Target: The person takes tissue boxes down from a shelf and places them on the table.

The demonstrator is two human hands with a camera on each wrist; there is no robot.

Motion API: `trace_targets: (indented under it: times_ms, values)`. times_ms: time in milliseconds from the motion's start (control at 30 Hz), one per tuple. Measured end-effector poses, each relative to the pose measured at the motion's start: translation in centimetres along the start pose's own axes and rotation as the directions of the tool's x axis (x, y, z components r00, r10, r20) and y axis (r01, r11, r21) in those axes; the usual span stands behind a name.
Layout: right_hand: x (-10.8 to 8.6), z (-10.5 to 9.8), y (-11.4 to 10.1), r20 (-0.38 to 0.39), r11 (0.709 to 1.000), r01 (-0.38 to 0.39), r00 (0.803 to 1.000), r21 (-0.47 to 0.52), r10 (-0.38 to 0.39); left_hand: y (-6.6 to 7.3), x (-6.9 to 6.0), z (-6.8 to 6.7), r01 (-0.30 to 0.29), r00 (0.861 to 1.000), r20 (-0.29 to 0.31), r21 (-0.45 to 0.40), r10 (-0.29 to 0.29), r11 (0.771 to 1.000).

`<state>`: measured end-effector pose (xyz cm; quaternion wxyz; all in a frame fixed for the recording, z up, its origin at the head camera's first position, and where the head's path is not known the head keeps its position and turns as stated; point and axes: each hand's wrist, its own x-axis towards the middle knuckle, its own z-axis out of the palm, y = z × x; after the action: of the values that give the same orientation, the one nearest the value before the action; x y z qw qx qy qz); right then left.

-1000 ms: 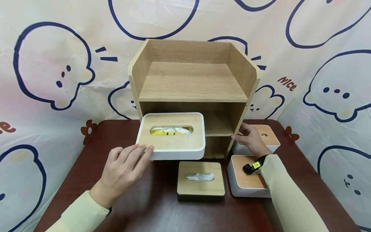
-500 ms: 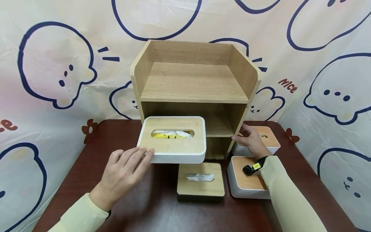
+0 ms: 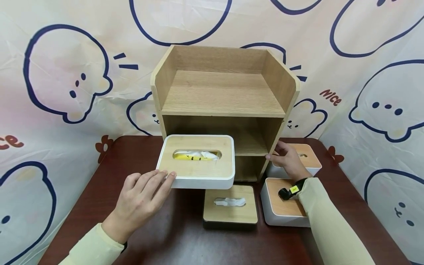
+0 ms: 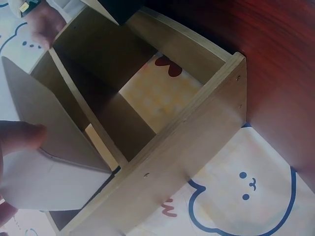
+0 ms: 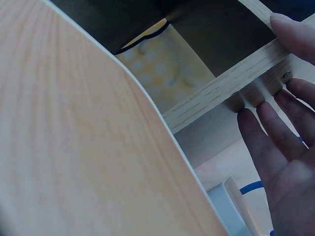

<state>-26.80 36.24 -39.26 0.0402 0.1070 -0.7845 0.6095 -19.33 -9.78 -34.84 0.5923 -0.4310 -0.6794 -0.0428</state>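
A white tissue box (image 3: 198,170) with a light wooden lid sits at the front of the shelf's middle opening, jutting out. Through its slot show white tissue and a yellow pack. My left hand (image 3: 140,198) holds its front-left corner, fingers at the top edge; in the left wrist view the thumb (image 4: 24,135) lies against the box's plain grey face. On the right, my right hand (image 3: 288,162) grips the side panel of the wooden shelf (image 3: 222,90). The right wrist view has its thumb (image 5: 298,37) at the panel's front edge and fingertips on the outer face.
A dark tissue box (image 3: 230,213) with a wooden lid stands on the brown table (image 3: 185,239) before the shelf. Beneath my right forearm is a grey-white tissue box (image 3: 281,217); another tissue box (image 3: 306,154) stands behind it. A printed cloth (image 3: 66,147) surrounds the table.
The white tissue box has come slightly forward and lower in the head view, my left hand staying on its corner. My right hand keeps its grip on the shelf's side.
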Motion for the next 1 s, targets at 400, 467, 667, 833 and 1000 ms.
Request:
trace_targets:
  times_ms: [400, 467, 667, 833, 1000]
  values:
    - [0.0, 0.0, 0.0, 0.001, 1.000, 0.009, 1.000, -0.016, -0.009, 0.1, -0.5, -0.2, 0.006, 1.000, 0.007, 0.000, -0.006, 1.000]
    - [0.0, 0.0, 0.1, 0.001, 1.000, 0.006, 1.000, -0.017, -0.006, 0.1, -0.7, -0.3, 0.009, 1.000, 0.012, -0.001, -0.009, 1.000]
    - [0.0, 0.0, -0.1, -0.009, 1.000, -0.018, 1.000, -0.023, 0.018, 0.3, -1.0, -0.4, 0.013, 1.000, 0.005, -0.003, -0.013, 1.000]
    - [-0.1, 0.0, -0.2, -0.019, 0.999, -0.045, 0.999, -0.022, 0.045, 0.3, -1.2, -0.6, 0.012, 1.000, 0.001, 0.001, -0.012, 1.000]
    - [-0.1, 0.0, -0.3, -0.023, 0.998, -0.061, 0.998, -0.028, 0.061, 0.4, -1.6, -0.8, 0.016, 1.000, 0.012, -0.003, -0.016, 1.000]
